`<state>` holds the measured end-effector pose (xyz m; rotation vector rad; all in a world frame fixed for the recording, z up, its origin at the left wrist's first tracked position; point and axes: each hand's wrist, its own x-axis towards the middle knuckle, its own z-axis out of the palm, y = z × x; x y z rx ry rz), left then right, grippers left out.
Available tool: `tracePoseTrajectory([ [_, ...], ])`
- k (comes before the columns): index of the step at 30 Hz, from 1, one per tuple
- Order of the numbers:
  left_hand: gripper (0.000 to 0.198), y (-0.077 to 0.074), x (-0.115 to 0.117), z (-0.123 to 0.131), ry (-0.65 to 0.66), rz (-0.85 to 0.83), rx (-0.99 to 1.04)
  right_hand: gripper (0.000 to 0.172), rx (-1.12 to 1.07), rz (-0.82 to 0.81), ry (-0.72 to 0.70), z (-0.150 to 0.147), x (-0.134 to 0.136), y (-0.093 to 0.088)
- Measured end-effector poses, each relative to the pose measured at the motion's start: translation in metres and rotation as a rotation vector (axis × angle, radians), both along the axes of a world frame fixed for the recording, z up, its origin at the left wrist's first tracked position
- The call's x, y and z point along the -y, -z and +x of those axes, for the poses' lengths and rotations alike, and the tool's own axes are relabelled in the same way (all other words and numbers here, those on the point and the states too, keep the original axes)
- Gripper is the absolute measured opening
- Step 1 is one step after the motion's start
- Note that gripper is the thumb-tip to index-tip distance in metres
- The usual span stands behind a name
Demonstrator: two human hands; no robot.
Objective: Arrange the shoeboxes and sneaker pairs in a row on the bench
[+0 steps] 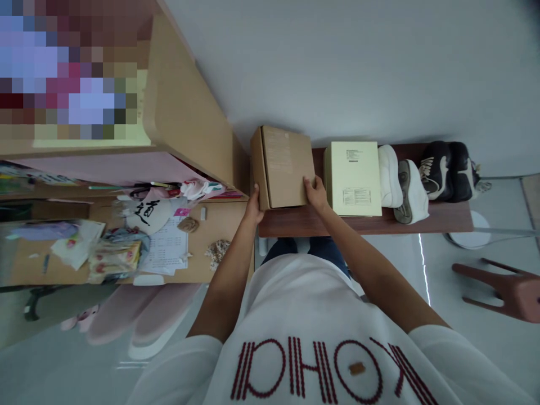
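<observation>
A brown cardboard box sits at the left end of a dark wooden shelf against the wall. My left hand presses on the box's near left side. At its near right edge, my right hand grips the same box from the other side. Just right of that hand stands a pale yellow box with printed labels. Beyond it come a pair of white shoes and a pair of black shoes.
On the left a wooden desk holds a white cap, papers and plastic bags. A tall wooden panel borders the shelf's left end. At the right, a reddish-brown stool lies on the floor.
</observation>
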<state>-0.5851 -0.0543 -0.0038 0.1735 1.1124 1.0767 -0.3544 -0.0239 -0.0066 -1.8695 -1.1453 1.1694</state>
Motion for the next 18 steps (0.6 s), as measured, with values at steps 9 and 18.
tracePoseTrajectory([
  [9, 0.059, -0.021, -0.001, 0.006, 0.067, 0.086, -0.029, 0.110, -0.068, -0.033, -0.219, -0.028, 0.005, -0.004],
  [18, 0.079, -0.030, 0.001, 0.014, 0.063, 0.215, -0.218, 0.123, -0.474, -0.007, -0.305, -0.043, 0.018, -0.030],
])
